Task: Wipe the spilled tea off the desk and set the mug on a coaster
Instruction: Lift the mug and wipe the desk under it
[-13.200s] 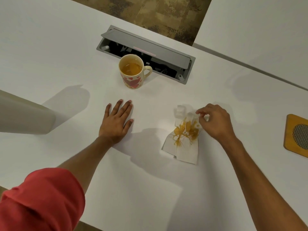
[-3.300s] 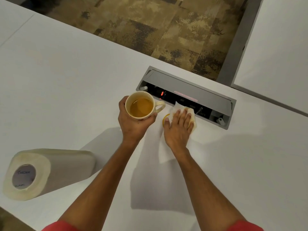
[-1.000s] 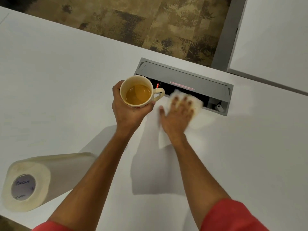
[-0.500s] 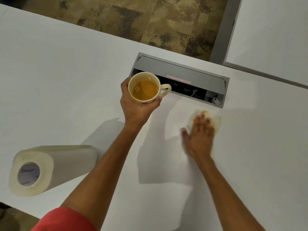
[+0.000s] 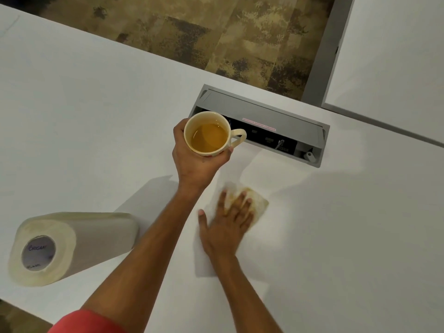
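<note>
1. At eight o'clock a paper towel roll lies on its side on the white desk, its hollow core facing me, well apart from both my hands.
2. My left hand wraps round the mug from below and the left, fingers and thumb curled on its wall. The mug is upright, part full of amber tea, its handle pointing to three o'clock, and it sits in front of the open grey cable box at twelve o'clock.
3. My right hand lies flat at five o'clock from the mug, fingers straight and spread, pressing a tea-stained paper towel against the desk. The towel's stained corner shows beyond my fingertips.
</note>
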